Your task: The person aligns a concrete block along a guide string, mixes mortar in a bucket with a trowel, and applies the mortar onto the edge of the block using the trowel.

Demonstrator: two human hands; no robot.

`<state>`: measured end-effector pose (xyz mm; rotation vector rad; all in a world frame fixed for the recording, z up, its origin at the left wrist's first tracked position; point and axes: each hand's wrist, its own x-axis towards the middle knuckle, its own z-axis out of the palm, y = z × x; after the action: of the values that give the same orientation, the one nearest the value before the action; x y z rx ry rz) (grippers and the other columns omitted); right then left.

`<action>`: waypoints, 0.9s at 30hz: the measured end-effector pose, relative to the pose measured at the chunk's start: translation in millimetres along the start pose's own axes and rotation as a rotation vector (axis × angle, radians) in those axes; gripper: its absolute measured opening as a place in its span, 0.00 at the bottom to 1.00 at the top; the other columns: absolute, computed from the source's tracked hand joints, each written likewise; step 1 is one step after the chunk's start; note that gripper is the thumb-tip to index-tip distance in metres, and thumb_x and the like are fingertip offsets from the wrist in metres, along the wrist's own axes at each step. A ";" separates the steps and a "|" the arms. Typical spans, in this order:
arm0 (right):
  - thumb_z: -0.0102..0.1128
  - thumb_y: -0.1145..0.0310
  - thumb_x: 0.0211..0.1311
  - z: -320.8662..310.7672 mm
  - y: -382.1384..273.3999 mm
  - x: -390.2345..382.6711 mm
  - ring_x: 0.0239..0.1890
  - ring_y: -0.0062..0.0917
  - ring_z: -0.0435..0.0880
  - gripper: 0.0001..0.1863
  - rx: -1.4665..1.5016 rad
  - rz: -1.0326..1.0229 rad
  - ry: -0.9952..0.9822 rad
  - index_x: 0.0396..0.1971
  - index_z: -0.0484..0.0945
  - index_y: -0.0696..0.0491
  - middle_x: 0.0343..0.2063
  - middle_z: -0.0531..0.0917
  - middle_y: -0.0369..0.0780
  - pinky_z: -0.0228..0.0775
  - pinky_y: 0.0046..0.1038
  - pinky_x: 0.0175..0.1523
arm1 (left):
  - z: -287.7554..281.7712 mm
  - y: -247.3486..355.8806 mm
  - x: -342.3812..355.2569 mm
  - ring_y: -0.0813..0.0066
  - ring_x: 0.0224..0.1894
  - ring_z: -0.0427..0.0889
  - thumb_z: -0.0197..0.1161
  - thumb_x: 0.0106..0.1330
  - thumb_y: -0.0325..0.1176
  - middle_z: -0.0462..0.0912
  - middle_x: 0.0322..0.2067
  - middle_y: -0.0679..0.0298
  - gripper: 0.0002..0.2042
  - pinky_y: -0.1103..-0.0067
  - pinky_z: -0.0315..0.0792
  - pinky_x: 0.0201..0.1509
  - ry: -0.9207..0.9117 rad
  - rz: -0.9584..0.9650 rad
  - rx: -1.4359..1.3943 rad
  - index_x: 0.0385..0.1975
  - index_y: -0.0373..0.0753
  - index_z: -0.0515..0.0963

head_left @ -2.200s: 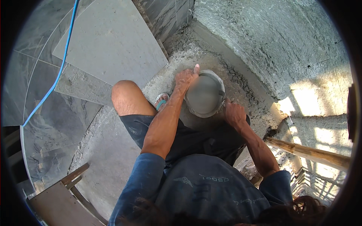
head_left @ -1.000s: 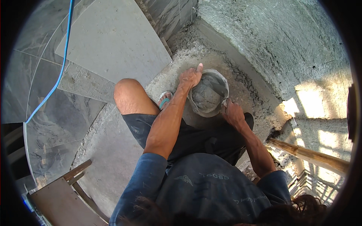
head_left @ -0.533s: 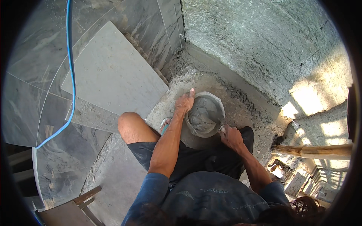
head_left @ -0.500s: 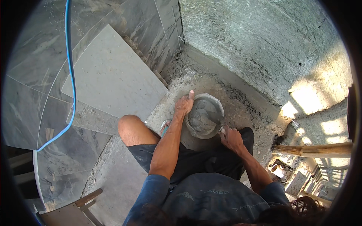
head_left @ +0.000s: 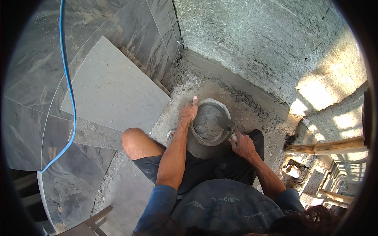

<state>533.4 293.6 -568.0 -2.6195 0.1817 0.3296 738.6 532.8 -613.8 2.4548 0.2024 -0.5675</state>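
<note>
Rough wall (head_left: 252, 43): bare grey-green cement, with patches of sunlight at the right side.
Floor (head_left: 220, 88): gritty, unfinished concrete around the bucket (head_left: 210, 142), which sits ahead of the person's lap, between the bent knees (head_left: 136, 141); its base is hidden, but it appears to rest there, probably to leave both hands within easy reach.
Grey paste (head_left: 204, 121): inside the bucket, thick and uneven, likely mortar.
Left hand (head_left: 188, 111): at the bucket's left rim, thumb up along the edge, fingers against the outside — a narrow grip on the bucket, presumably to steady it against the pushing of the tool.
Right hand (head_left: 243, 145): grip closed around the pale handle of a trowel (head_left: 223, 122), low at the bucket's right; the angle likely lets the blade work inward over the rim. Whether the blade touches the paste is hard to tell.
Large grey tile (head_left: 114, 86): lying flat to the left, well apart from the bucket, perhaps set there to stay out of the way.
Blue hose (head_left: 67, 74): draped across the left side — a cable is possible too.
Shirt (head_left: 224, 208): dark, with a small wing-shaped mark and pale lettering on the front; no label shows on the bucket.
</note>
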 end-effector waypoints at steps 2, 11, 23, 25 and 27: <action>0.63 0.59 0.59 -6.0 -6.1 -2.6 0.35 0.54 0.85 0.22 0.023 -0.001 -0.022 0.47 0.77 0.58 0.29 0.84 0.57 0.79 0.50 0.43 | 0.6 -4.0 4.5 0.40 0.64 0.72 0.31 0.73 0.67 0.77 0.58 0.39 0.42 0.58 0.61 0.71 0.000 -0.017 0.009 0.58 0.32 0.77; 0.63 0.61 0.59 -20.8 -10.9 -4.1 0.35 0.55 0.85 0.17 -0.016 -0.013 -0.012 0.40 0.77 0.58 0.29 0.85 0.55 0.78 0.50 0.43 | -0.2 6.6 -2.8 0.42 0.65 0.72 0.32 0.73 0.66 0.76 0.59 0.40 0.41 0.58 0.61 0.71 0.002 0.009 -0.008 0.58 0.34 0.78; 0.62 0.61 0.60 -29.9 -30.9 -3.8 0.36 0.55 0.85 0.16 -0.102 0.007 -0.030 0.41 0.78 0.58 0.31 0.84 0.58 0.77 0.52 0.43 | -6.2 -3.9 -7.0 0.42 0.64 0.73 0.32 0.73 0.66 0.77 0.58 0.40 0.41 0.58 0.62 0.71 0.021 -0.005 -0.046 0.58 0.34 0.78; 0.61 0.63 0.58 -40.0 -36.2 -5.9 0.36 0.54 0.86 0.15 -0.227 0.064 -0.008 0.36 0.82 0.60 0.31 0.85 0.57 0.79 0.50 0.43 | -4.7 1.9 -5.8 0.42 0.64 0.73 0.31 0.73 0.66 0.77 0.58 0.41 0.41 0.58 0.62 0.71 -0.005 -0.012 -0.016 0.58 0.33 0.78; 0.61 0.64 0.56 -48.3 -46.4 0.5 0.37 0.53 0.87 0.14 -0.272 0.070 -0.040 0.34 0.83 0.60 0.32 0.86 0.56 0.80 0.48 0.44 | -7.0 -2.8 -0.3 0.42 0.64 0.73 0.31 0.74 0.66 0.77 0.58 0.41 0.41 0.58 0.62 0.70 0.015 -0.004 -0.002 0.57 0.33 0.78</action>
<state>552.2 310.5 -506.0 -2.8766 0.2294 0.4598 740.0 539.2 -610.1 2.4575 0.2137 -0.5505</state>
